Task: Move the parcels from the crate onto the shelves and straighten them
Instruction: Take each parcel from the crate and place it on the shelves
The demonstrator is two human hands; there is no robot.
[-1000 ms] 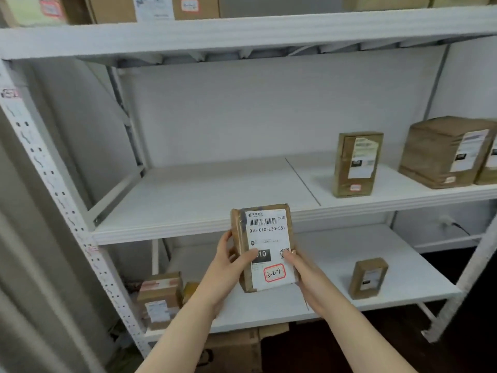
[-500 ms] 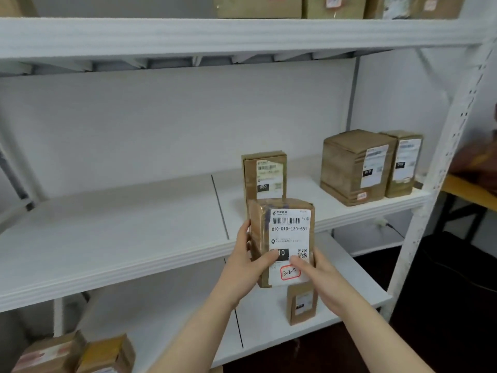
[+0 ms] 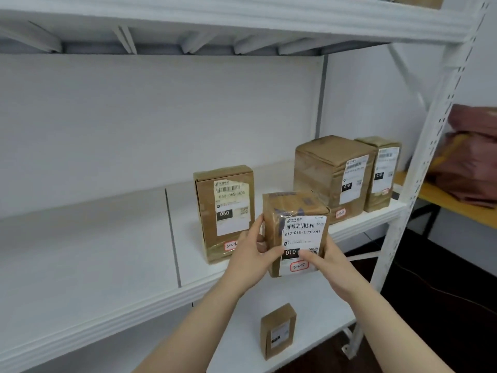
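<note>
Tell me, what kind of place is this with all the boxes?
Probably a parcel storeroom: white metal shelving, brown boxes with barcode shipping labels standing on it, and a handwritten code on the held parcel.

Both forearms bare, coming up from bottom edge and converging mid-frame, wrists roughly straight. Left hand [image 3: 251, 258] grips the left side of the parcel [image 3: 294, 211]: thumb laid across its front, fingers curled round the left edge, tips hidden behind. Right hand [image 3: 332, 267] grips the lower right side: thumb pressed on the front, fingers hidden behind. Thumb tips point at each other, close but apart. Parcel held upright between both hands.
</note>
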